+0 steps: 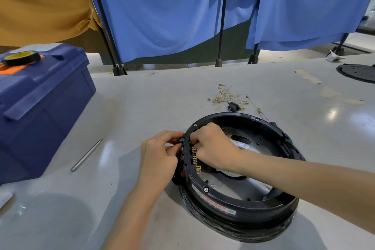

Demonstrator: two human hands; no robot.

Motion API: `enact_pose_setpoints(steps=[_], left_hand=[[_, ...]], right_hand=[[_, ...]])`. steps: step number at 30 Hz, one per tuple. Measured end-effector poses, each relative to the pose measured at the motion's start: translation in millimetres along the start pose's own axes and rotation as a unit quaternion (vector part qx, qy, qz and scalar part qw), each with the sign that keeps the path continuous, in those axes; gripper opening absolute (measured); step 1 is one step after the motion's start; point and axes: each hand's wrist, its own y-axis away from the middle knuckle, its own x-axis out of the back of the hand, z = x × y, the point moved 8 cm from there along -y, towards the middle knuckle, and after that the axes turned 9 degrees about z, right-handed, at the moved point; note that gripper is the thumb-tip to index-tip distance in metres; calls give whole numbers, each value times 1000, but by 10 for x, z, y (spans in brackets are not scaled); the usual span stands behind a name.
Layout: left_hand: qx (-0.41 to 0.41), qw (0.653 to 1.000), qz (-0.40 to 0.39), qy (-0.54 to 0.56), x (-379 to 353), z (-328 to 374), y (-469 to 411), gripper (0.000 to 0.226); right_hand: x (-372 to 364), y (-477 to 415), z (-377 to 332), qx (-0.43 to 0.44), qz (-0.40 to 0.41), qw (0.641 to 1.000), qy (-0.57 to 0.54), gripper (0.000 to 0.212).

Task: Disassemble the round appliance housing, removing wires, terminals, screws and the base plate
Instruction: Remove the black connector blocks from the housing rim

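On the table (142, 107) before you, the round black housing (253, 215) lies open side up. Your left hand (158, 158) pinches the connector block (183, 148) on its left rim from outside. Your right hand (215, 146) grips the block from inside. Loose wires (227, 96) lie beyond.

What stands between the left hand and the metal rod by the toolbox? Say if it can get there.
Probably yes. Only bare table lies between the left hand and the metal rod; but its fingers are busy pinching a part on the housing rim.
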Motion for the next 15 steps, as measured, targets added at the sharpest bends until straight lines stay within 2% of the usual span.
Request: enact_pose_setpoints(steps=[4, 8, 11, 15], left_hand=[[0, 1000, -8, -7, 16, -29, 2, 35], [16, 1000, -8, -4, 50, -55, -2, 49], [23, 1000, -2, -5, 65, -67, -6, 48], [23, 1000, -5, -11, 50, -52, -13, 46]], right_hand=[[-2, -42, 66, -4, -10, 999, -40, 14], [65, -70, 179, -37, -13, 997, -63, 11], [135, -79, 238, -58, -16, 996, -68, 16], [359, -120, 306, -67, 63, 994, -55, 24]])
